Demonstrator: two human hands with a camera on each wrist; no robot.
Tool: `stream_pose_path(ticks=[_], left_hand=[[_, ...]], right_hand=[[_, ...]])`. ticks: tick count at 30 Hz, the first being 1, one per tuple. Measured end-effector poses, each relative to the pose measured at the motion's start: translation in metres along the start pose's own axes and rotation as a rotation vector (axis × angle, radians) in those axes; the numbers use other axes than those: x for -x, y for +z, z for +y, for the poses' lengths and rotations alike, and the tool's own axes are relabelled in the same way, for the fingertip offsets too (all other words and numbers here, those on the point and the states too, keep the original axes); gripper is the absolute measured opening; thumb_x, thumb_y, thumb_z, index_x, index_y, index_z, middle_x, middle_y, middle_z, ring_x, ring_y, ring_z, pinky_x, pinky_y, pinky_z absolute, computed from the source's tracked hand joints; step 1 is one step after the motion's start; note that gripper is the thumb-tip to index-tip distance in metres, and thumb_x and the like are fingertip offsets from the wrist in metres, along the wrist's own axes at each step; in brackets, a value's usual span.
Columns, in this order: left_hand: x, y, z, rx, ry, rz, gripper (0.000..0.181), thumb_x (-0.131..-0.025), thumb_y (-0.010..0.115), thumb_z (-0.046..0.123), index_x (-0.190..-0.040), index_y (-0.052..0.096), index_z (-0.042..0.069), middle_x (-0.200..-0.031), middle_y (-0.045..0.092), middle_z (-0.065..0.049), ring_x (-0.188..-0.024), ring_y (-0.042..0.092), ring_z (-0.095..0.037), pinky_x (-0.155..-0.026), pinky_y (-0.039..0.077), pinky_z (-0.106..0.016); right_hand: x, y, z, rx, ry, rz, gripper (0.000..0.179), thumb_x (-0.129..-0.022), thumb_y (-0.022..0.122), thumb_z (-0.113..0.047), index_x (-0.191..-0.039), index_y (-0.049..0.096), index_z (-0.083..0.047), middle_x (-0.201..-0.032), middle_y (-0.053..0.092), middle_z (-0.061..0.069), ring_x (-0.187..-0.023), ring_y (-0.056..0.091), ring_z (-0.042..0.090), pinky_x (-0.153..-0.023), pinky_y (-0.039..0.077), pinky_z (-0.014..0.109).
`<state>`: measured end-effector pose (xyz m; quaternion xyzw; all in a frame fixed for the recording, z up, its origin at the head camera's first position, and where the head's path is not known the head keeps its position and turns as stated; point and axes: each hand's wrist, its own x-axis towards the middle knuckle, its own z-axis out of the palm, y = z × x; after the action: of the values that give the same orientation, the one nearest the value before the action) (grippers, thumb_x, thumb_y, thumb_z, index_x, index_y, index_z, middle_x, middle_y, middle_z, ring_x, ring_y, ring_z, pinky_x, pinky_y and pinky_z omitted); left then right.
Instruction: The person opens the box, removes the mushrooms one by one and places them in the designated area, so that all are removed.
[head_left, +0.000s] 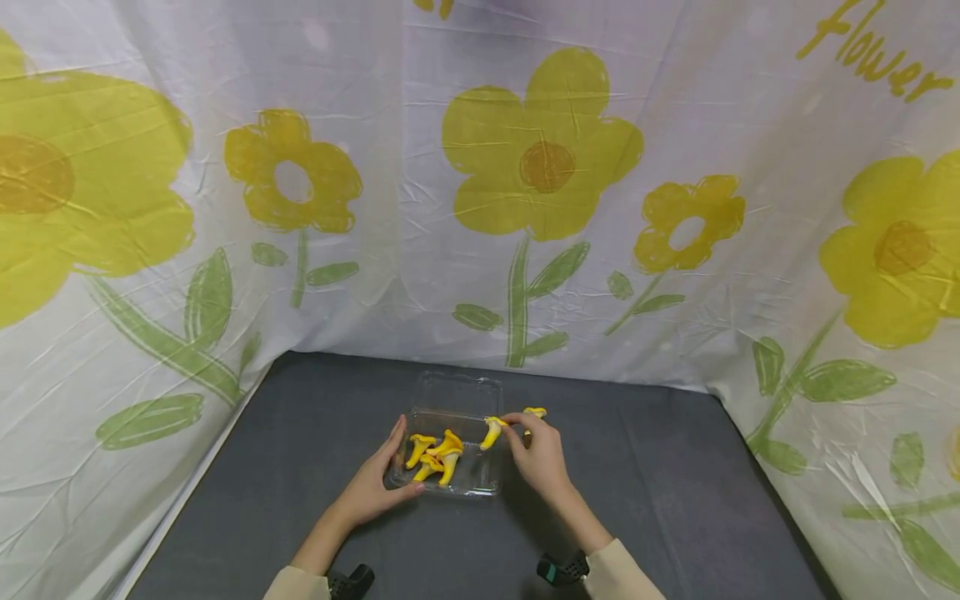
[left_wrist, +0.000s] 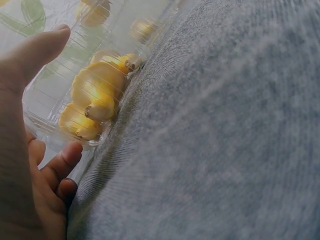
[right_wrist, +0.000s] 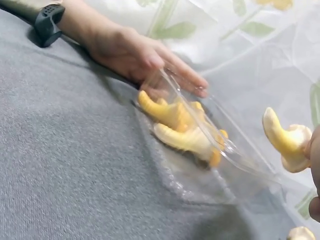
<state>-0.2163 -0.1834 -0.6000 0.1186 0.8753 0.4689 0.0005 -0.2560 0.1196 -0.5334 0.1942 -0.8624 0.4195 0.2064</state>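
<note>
So, right hand (head_left: 542,457) grip pinches yellow mushroom (head_left: 491,434); left hand (head_left: 375,483) grip wide on box (head_left: 480,481); other mushroom (head_left: 536,412), right of frame centre, part-blocked by right hand.

yellow mushrooms (head_left: 447,468): 5 | clear container (head_left: 480,480): 1 | hands (head_left: 375,482) (head_left: 540,457): 2 | wristbands (head_left: 564,569): 2

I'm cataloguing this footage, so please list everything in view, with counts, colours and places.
Open clear plastic box: one, transparent, on the cloth, lid raised at the far side
Yellow trumpet-shaped mushrooms: at least three, yellow with paler stems, overlapping in the box's left part
Held mushroom: one, yellow, over the box's right end
Far mushroom: one, yellow, right of the box, partly hidden
Dark grey cloth: one, grey, under the box
Floral fabric backdrop: panel count unclear, white with yellow and green print, behind and both sides
Wrist devices: two, black, one per wrist
Sleeves: two, beige, lower edge
Left hand: one, bare, at the box's left end
Right hand: one, bare, held mushroom in its grip
</note>
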Motion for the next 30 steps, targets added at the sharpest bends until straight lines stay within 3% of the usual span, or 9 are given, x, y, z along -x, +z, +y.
stream_pose_path(ticks=[7, 19, 24, 30], left_hand=[[0.0, -0.001, 0.0, 0.016, -0.012, -0.017, 0.116, -0.089, 0.086, 0.044, -0.173, 0.01, 0.019, -0.176, 0.022, -0.004, -0.087, 0.046, -0.009, -0.083, 0.039, -0.032], [0.0, -0.001, 0.001, 0.011, -0.016, -0.02, 0.116, -0.089, 0.085, 0.046, -0.173, 0.009, 0.02, -0.177, 0.018, -0.004, -0.087, 0.047, -0.009, -0.086, 0.038, -0.033], [0.0, -0.001, 0.001, 0.015, -0.01, -0.019, 0.116, -0.089, 0.085, 0.045, -0.173, 0.01, 0.019, -0.178, 0.017, -0.004, -0.087, 0.047, -0.008, -0.088, 0.038, -0.033], [0.0, -0.001, 0.001, 0.013, -0.006, -0.013, 0.116, -0.089, 0.086, 0.044, -0.173, 0.01, 0.02, -0.178, 0.018, -0.004, -0.088, 0.047, -0.007, -0.088, 0.038, -0.032]], right_hand=[[-0.001, -0.01, 0.013, 0.05, -0.021, 0.037, 0.011, -0.094, 0.08, -0.002, -0.103, 0.081, -0.007, -0.095, 0.077, 0.005, -0.05, 0.036, 0.001, -0.046, 0.034, 0.019], [-0.001, -0.037, 0.048, 0.124, -0.06, 0.097, 0.013, -0.094, 0.078, 0.0, -0.106, 0.08, -0.004, -0.1, 0.078, 0.011, -0.044, 0.023, -0.012, -0.04, 0.03, 0.02], [0.0, -0.046, 0.063, 0.171, -0.036, 0.123, 0.013, -0.093, 0.079, 0.001, -0.105, 0.08, -0.004, -0.1, 0.078, 0.011, -0.044, 0.023, -0.013, -0.04, 0.03, 0.021], [0.003, -0.054, 0.076, 0.231, 0.015, 0.118, 0.014, -0.092, 0.081, 0.001, -0.104, 0.08, -0.005, -0.101, 0.078, 0.011, -0.048, 0.034, -0.005, -0.047, 0.036, 0.024]])
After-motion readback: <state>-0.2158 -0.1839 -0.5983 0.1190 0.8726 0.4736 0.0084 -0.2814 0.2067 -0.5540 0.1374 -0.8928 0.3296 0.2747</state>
